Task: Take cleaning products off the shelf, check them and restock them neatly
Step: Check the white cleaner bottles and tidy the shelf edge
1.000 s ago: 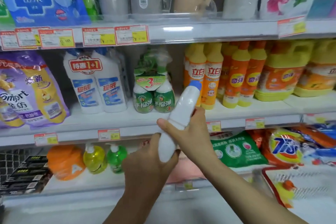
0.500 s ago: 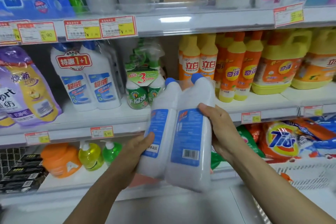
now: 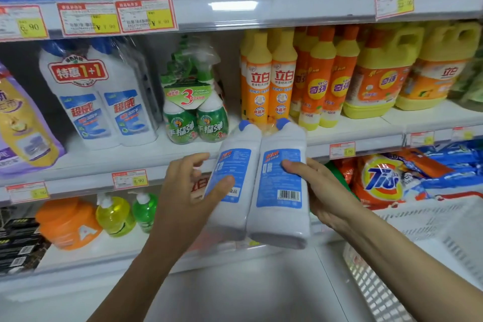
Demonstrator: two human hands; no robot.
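A twin pack of white cleaner bottles (image 3: 264, 206) with blue caps and blue back labels is tilted in front of the middle shelf (image 3: 183, 162), barcode side facing me. My right hand (image 3: 317, 192) grips its right side, thumb across the right bottle's label. My left hand (image 3: 190, 191) holds the left side, thumb pressed on the left bottle's label, the other fingers spread behind it. A matching twin pack (image 3: 102, 102) with a red "1+1" tag stands on the middle shelf at the left.
Beside that pack stand a green spray-bottle pack (image 3: 194, 115), orange and yellow dish-soap bottles (image 3: 292, 78) and yellow jugs (image 3: 381, 73). Below lie detergent bags (image 3: 379, 180), pump bottles (image 3: 115, 214) and an orange tub (image 3: 68, 222). A white basket (image 3: 418, 248) sits at the lower right.
The pack has turned from edge-on to showing both back labels. It now sits a little higher and further right, and my left thumb has come onto the front label.
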